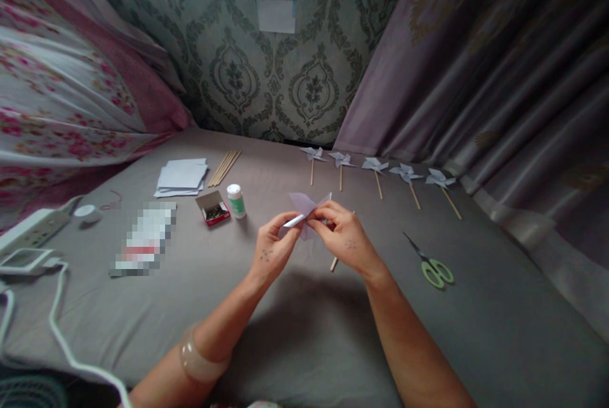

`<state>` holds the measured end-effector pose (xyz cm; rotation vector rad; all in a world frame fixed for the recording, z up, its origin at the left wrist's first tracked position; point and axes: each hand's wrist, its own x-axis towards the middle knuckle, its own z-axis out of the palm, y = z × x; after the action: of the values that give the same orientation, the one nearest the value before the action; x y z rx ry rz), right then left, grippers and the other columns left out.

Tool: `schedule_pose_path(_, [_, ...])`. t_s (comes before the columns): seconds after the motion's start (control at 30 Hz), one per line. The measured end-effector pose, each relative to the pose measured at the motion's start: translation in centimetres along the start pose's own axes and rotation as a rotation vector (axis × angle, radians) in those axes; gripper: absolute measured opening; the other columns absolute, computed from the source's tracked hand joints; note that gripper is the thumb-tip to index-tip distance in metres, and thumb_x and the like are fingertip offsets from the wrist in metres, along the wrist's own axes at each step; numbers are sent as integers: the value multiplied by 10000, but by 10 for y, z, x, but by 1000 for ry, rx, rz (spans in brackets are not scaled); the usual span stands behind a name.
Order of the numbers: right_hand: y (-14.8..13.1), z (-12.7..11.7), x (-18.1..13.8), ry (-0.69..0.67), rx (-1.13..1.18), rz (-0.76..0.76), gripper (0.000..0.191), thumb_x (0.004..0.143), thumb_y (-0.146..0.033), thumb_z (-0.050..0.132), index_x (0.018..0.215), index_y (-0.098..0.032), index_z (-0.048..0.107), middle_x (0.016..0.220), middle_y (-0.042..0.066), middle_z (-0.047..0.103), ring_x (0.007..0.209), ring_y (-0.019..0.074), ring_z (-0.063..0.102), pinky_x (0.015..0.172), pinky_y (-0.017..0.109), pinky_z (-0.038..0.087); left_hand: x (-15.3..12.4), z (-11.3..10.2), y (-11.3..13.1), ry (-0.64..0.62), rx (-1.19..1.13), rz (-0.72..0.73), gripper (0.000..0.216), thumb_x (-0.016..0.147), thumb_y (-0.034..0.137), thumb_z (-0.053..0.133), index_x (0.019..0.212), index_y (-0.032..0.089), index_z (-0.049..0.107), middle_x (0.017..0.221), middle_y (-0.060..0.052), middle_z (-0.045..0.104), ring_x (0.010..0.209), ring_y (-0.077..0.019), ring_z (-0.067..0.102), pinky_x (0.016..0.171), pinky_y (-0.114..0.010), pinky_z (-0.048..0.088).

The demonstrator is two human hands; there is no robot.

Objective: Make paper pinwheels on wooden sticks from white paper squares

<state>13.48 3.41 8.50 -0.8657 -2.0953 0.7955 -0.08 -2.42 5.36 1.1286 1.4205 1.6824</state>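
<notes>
Between my two hands is a white paper pinwheel head (302,201), held up over the grey cloth with its folded blades fanning out. My left hand (276,244) pinches it from the left, close to a rolled-looking blade edge. From the right, the fingers of my right hand (343,230) are closed on it near the centre; the fingertips partly cover the middle. A wooden stick (335,263) lies on the cloth below my right hand, which hides most of it. Beyond my hands, several finished pinwheels (375,165) on sticks lie in a row.
Left of my hands are a red box of small metal pieces (216,212), a white-and-green bottle (236,201), a paper stack (181,177) and wooden sticks (225,168). Green-handled scissors (435,271) lie right. A power strip (33,230) and white cable (61,325) occupy the left edge.
</notes>
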Motion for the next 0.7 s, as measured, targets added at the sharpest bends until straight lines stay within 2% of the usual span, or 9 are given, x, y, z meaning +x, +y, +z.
schedule_pose_path(0.17, [5,2,0,21,-1,34,103,819,-228,617,800,-206,716,866,31,553,782,137,562,628,230,431,0,0,1,9,-4,-27,195,697,253,648,833,140,730,775,-30,711,718,-142,601,686,-221,457])
schedule_pose_path(0.37, [9,3,0,4,26,45,102,811,-240,625,788,-210,719,866,22,510,735,120,530,611,232,427,0,1,4,7,-46,-93,204,668,272,664,803,133,728,675,-10,664,604,-109,530,555,-195,398])
schedule_pose_path(0.7, [7,0,0,-29,24,75,120,806,-275,627,794,-208,726,855,15,501,666,102,498,595,239,406,2,1,1,-15,-211,-203,243,658,289,693,827,119,721,664,-2,656,603,-98,519,590,-202,388])
